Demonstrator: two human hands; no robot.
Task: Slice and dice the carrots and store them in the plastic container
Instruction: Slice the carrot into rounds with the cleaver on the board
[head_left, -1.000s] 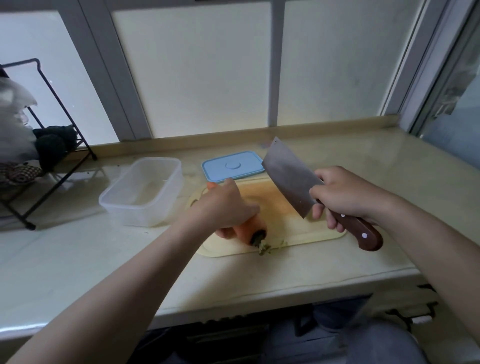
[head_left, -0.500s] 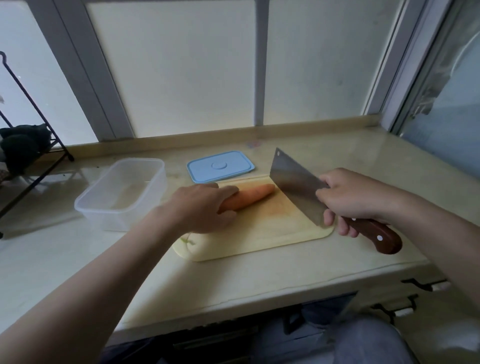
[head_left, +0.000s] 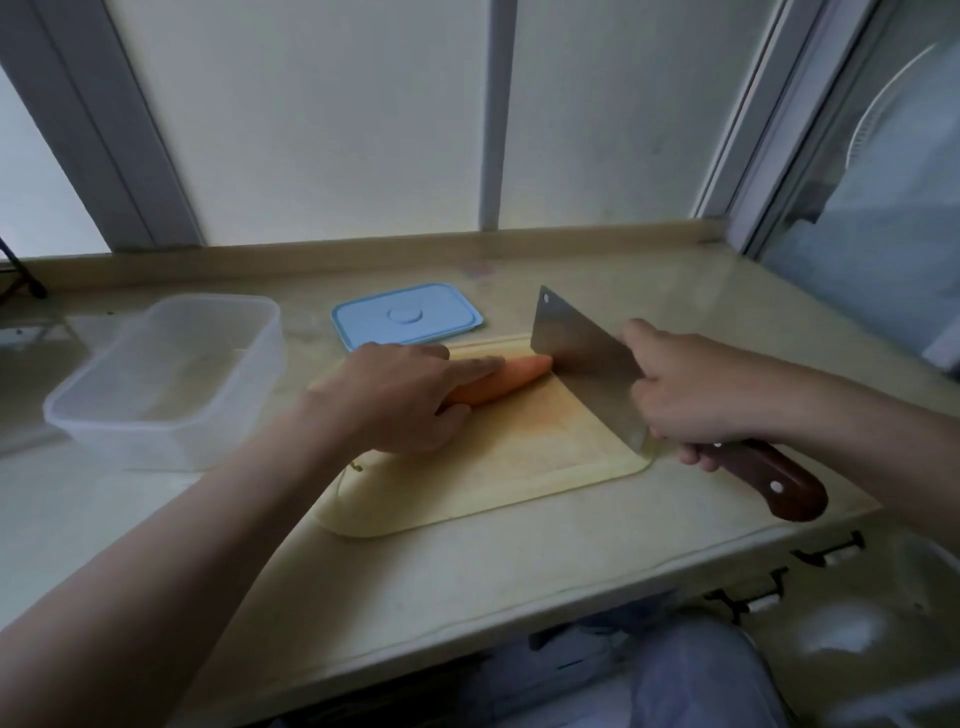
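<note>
Our left hand (head_left: 410, 395) grips the carrot (head_left: 498, 382), which lies on the far half of the cutting board (head_left: 493, 467), with fingers along its top and the thumb against its near side. Our right hand (head_left: 696, 389) is clenched around the wooden handle of the cleaver (head_left: 587, 364). Its blade stands over the board's right side, just at the carrot's tip. The clear plastic container (head_left: 166, 379) sits left of the board on the table (head_left: 467, 571), and its blue lid (head_left: 408, 319) lies just beyond the board's far edge.
</note>
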